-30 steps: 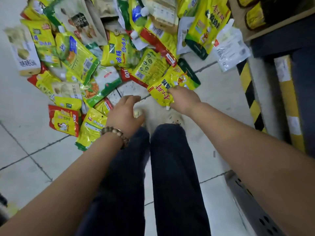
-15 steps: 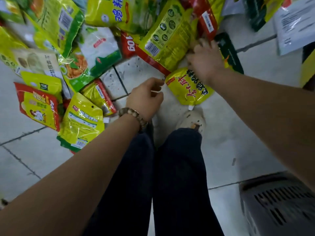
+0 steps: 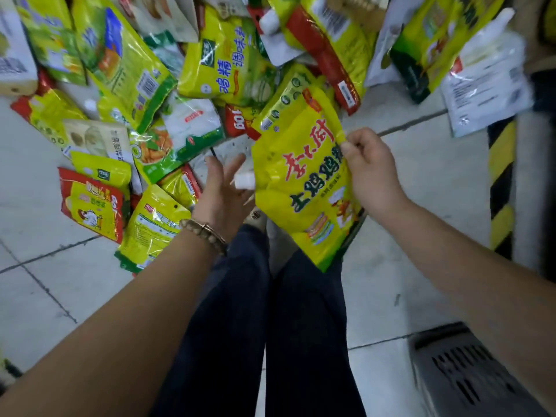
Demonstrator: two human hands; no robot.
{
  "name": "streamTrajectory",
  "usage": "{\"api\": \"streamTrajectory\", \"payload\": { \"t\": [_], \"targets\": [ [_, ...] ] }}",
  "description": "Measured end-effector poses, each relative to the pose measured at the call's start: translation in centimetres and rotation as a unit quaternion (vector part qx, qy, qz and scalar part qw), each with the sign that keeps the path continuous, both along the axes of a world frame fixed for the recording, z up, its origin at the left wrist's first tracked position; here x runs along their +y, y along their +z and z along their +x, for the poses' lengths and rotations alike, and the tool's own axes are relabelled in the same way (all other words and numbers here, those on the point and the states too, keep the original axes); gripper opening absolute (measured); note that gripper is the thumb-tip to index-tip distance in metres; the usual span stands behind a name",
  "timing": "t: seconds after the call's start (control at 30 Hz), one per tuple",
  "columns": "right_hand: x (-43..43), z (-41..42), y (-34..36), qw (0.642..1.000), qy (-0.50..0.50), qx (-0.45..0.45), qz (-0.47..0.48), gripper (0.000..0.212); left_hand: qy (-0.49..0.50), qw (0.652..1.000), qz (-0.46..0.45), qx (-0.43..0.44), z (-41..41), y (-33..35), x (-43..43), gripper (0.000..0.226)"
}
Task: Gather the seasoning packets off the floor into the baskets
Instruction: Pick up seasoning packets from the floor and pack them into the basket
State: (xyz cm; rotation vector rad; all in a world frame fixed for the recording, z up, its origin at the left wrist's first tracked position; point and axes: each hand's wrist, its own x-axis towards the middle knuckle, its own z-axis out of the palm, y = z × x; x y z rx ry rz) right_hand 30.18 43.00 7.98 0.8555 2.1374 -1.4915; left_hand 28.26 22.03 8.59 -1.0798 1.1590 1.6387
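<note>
One yellow packet (image 3: 304, 188) pinched at its edge by my right hand (image 3: 371, 173), left hand (image 3: 224, 191) spread just beside it.

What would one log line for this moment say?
right hand: pinches yellow seasoning packet, off floor | left hand: open, beside packet | grey basket: lower right

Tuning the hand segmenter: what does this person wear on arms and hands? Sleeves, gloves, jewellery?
No gloves, no sleeves in view: both forearms are bare to the frame edge. The left hand has a bracelet of round brown beads at the wrist, with one small metal-looking piece. The right hand shows no ring, watch or band.
</note>
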Motion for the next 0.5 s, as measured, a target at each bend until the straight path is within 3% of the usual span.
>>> {"api": "streamTrajectory", "payload": {
  "t": [0.07, 0.13, 0.2, 0.27, 0.37, 0.4, 0.5],
  "targets": [
    [-2.3, 0.0, 0.0, 0.994, -0.098, -0.045, -0.012, 0.026, -0.002, 0.997, 0.073, 0.015, -0.6, 1.1, 0.7, 0.083],
    [-4.4, -0.4, -0.4, 0.983, -0.175, -0.061, -0.010, 0.015, 0.011, 0.998, 0.061, 0.021, -1.3, 1.7, 1.4, 0.082],
    [-6.4, -1.0, -1.1, 0.974, -0.219, -0.063, -0.010, 0.010, -0.032, 0.998, -0.028, 0.055, -1.8, 1.7, 1.4, 0.065],
    [-8.1, -1.6, -1.9, 0.973, -0.220, -0.066, -0.012, 0.015, -0.094, 0.979, -0.158, 0.087, -2.2, 1.3, 1.0, 0.023],
    [-10.1, -2.9, -3.1, 0.966, -0.242, -0.095, -0.017, 0.005, -0.075, 0.959, -0.260, 0.089, -2.5, 1.5, 0.4, 0.017],
    [-10.4, -3.7, -3.7, 0.956, -0.269, -0.113, -0.016, 0.010, -0.062, 0.950, -0.289, 0.098, -2.4, 1.4, 0.0, 0.020],
    [-10.5, -6.8, -5.4, 0.936, -0.314, -0.159, 0.003, 0.057, -0.038, 0.947, -0.309, 0.082, -1.8, 1.5, -1.5, 0.026]
  ]
}}
